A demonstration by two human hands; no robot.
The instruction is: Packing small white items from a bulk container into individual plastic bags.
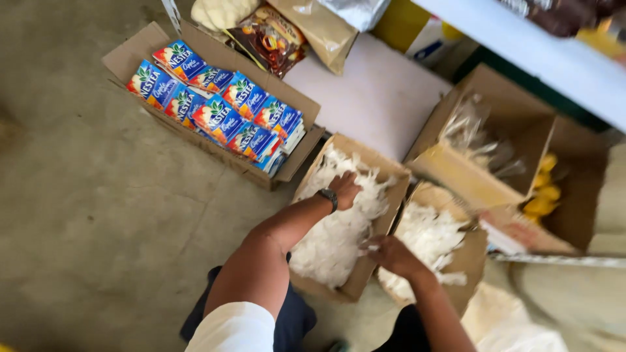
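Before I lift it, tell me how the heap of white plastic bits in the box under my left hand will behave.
The white pieces look thin and crumpled, so probably light and floppy. Loosely heaped in the cardboard box, they would likely slip and scatter. The left hand seems to sink in, suggesting softness.

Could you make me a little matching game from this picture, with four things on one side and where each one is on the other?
Things:
1. left hand
2. right hand
3. blue drink packets
4. yellow items

Places:
A. in the cardboard box at far left
B. in the open box at far right
C. in the box of white pieces, wrist with a watch
D. at the edge between the two boxes of white pieces

Pairs: 1-C, 2-D, 3-A, 4-B
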